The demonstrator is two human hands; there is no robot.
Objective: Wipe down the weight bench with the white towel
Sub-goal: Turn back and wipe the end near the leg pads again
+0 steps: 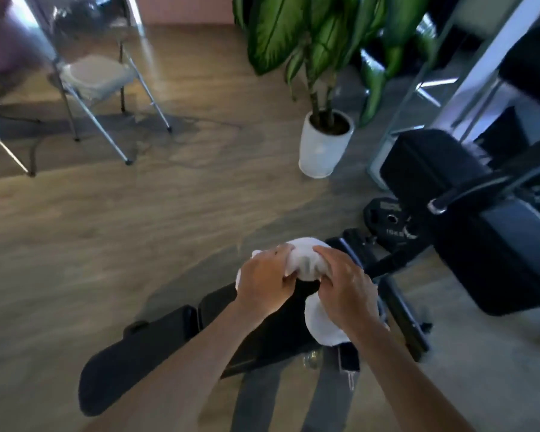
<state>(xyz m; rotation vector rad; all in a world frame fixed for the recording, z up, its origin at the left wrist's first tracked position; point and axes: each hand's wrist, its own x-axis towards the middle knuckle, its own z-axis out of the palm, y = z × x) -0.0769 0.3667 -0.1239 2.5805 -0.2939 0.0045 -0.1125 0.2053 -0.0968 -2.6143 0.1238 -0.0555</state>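
Both hands grip the white towel (pixel 306 260), bunched into a lump above the black padded surface of the weight bench (pixel 156 335). The left hand (pixel 264 283) closes on the towel's left part, its fingers (pixel 281 254) curled over the cloth and pinching it. The right hand (pixel 345 289) clamps the right part, fingers (pixel 325 257) folded down onto the lump, while a loose end of towel hangs below the wrist and touches the bench pad. The bench (blurred by motion) runs from lower left toward the hands, and its dark frame continues just beyond the towel. Beyond the bench to the right lies a black weight plate (pixel 390 219) on the wooden floor (pixel 106 229), beside bulky black gym equipment (pixel 480 219). Further beyond the bench stands a leafy plant in a white pot (pixel 323 148), and well to the bench's far left a metal folding chair (pixel 97 79)
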